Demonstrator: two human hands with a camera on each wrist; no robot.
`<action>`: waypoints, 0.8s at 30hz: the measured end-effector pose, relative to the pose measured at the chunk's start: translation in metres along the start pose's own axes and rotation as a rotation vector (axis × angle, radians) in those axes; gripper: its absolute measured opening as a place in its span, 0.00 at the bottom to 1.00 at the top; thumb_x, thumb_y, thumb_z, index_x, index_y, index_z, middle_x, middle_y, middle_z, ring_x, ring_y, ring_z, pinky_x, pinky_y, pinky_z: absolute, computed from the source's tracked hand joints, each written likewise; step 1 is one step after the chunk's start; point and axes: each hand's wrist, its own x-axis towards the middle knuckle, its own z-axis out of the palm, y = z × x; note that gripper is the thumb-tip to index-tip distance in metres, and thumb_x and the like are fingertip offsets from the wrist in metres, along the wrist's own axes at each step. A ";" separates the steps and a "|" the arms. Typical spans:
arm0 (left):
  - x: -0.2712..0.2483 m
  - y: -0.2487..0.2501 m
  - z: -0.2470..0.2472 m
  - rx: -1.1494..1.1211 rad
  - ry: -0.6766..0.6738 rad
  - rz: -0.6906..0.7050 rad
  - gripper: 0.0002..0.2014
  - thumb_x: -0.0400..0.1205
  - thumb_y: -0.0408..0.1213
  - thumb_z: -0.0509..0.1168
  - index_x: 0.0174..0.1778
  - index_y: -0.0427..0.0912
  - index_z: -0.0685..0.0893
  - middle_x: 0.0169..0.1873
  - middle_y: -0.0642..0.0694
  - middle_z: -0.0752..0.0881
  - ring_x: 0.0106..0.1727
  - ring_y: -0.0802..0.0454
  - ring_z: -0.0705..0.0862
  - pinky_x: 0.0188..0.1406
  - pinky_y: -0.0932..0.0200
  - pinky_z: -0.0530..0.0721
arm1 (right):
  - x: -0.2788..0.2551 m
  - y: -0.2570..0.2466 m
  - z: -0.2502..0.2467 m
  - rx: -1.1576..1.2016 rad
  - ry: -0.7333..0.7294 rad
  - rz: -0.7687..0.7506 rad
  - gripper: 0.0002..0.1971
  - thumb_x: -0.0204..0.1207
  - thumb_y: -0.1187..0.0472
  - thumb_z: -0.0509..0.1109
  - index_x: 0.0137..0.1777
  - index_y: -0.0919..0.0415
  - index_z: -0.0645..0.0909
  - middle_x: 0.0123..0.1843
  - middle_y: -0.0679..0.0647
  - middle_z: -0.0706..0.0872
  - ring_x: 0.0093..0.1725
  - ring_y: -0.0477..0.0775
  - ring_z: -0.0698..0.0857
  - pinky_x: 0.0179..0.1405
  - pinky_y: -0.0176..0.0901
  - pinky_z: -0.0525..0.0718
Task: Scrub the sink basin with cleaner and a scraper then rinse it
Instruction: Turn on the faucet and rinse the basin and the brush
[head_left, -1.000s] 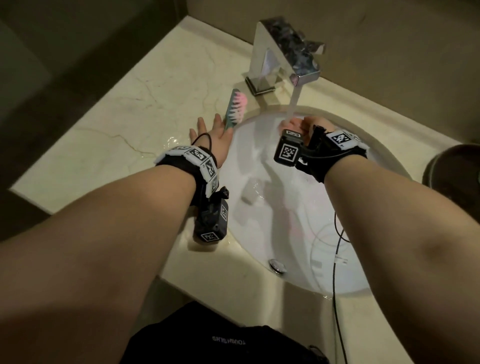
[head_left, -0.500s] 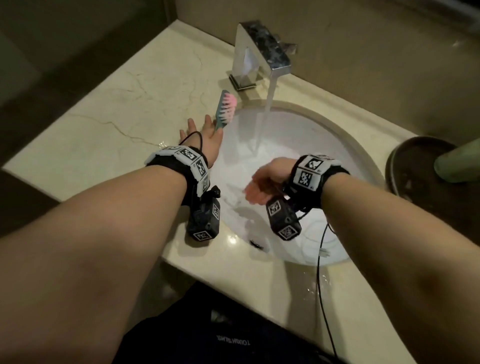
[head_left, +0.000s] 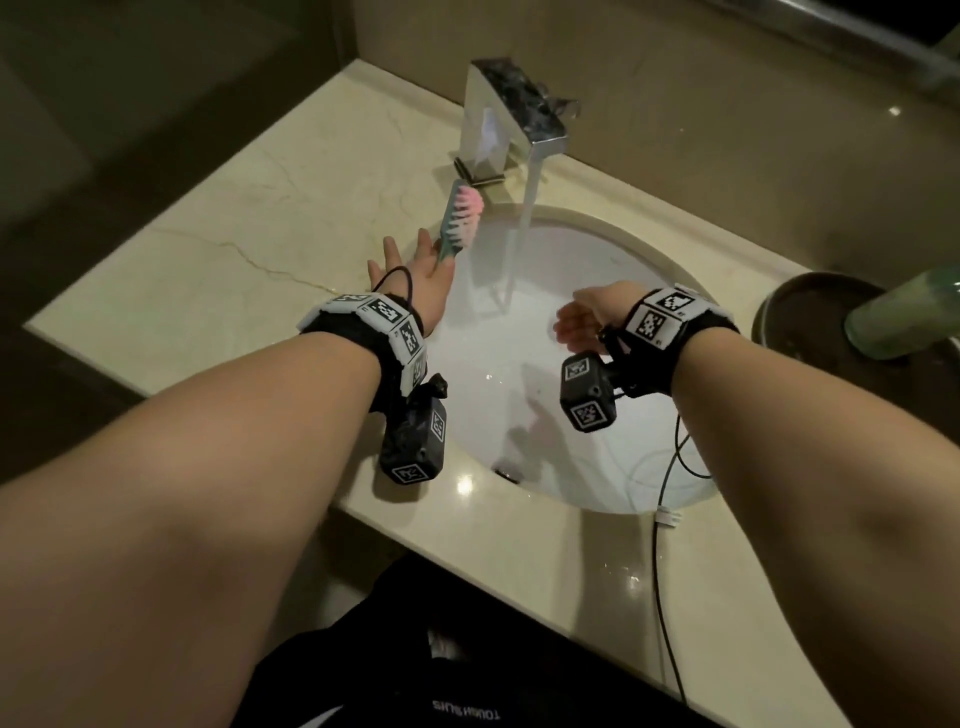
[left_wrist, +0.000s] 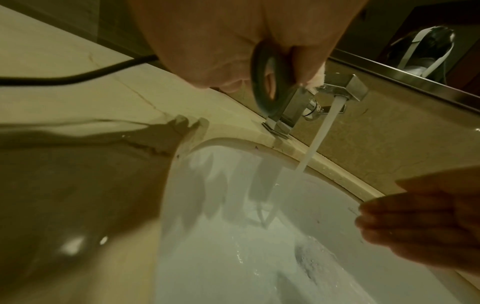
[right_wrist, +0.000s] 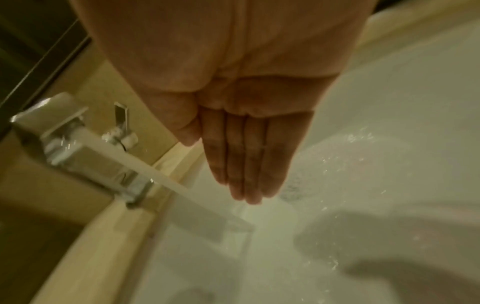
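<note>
The white sink basin (head_left: 566, 447) lies under a square chrome faucet (head_left: 511, 119) with water (head_left: 522, 234) running from it. My left hand (head_left: 415, 273) hovers over the basin's left rim and grips a scrub brush (head_left: 462, 218) with pink and teal bristles pointing at the faucet. The left wrist view shows the brush's looped handle (left_wrist: 267, 82) between my fingers. My right hand (head_left: 582, 317) is inside the basin, right of the stream, holding nothing. Its fingers (right_wrist: 244, 160) are straight and pressed together in the right wrist view, above wet, splashed porcelain.
The basin is set in a beige marble counter (head_left: 249, 234). A green bottle (head_left: 904, 322) lies on a dark round tray (head_left: 800, 317) at the right. A thin black cable (head_left: 660, 561) hangs from my right wrist over the counter's front edge.
My right hand left the faucet's stream, dropped into the basin, then shifted right with the palm open. The left hand kept the brush in place.
</note>
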 end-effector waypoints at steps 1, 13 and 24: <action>0.004 -0.001 -0.004 -0.053 -0.005 -0.010 0.27 0.87 0.29 0.41 0.83 0.43 0.44 0.83 0.39 0.43 0.80 0.29 0.38 0.78 0.34 0.42 | 0.002 -0.008 0.003 0.076 0.006 -0.018 0.19 0.85 0.57 0.55 0.37 0.68 0.78 0.36 0.62 0.84 0.35 0.57 0.84 0.33 0.43 0.83; 0.070 -0.011 -0.037 -0.250 -0.016 -0.099 0.24 0.90 0.44 0.40 0.83 0.49 0.49 0.83 0.48 0.53 0.83 0.39 0.37 0.78 0.32 0.38 | 0.043 -0.081 0.029 0.788 -0.129 0.072 0.25 0.87 0.59 0.46 0.28 0.65 0.69 0.23 0.57 0.75 0.29 0.36 0.86 0.35 0.26 0.79; 0.092 -0.008 -0.034 -0.278 -0.037 -0.119 0.25 0.89 0.47 0.41 0.83 0.50 0.49 0.83 0.50 0.49 0.83 0.41 0.37 0.77 0.32 0.37 | 0.066 -0.078 0.030 0.825 -0.123 0.063 0.20 0.83 0.54 0.55 0.50 0.71 0.82 0.43 0.61 0.89 0.39 0.58 0.86 0.52 0.47 0.82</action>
